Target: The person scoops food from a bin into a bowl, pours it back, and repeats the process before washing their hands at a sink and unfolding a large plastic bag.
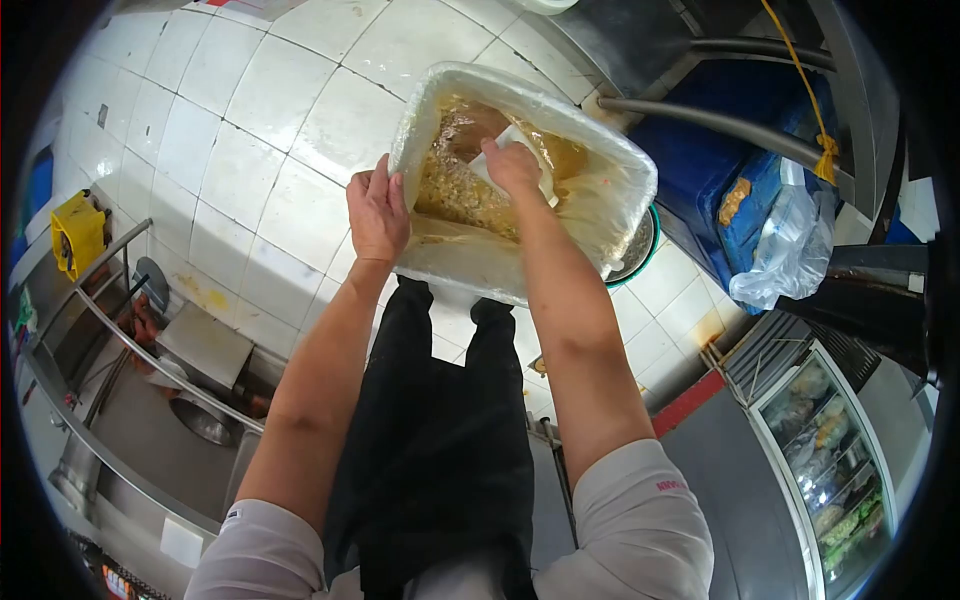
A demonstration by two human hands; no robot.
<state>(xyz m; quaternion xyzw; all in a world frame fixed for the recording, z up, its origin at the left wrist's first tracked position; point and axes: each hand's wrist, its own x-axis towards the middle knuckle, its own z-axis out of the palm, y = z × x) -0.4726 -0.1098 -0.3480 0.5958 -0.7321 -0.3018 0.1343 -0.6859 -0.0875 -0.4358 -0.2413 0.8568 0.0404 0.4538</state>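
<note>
White tool clasped beneath right grip, inside lined tub, left grip at rim, hold unclear.

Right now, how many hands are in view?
2: the left hand at the left rim of the tub, the right hand inside it on a white tool. No others show.

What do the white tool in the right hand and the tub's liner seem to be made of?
White tool: probably plastic, looking smooth and white, though the right hand hides part. Liner: apparently glossy, translucent plastic film, given wrinkles and highlights.
</note>
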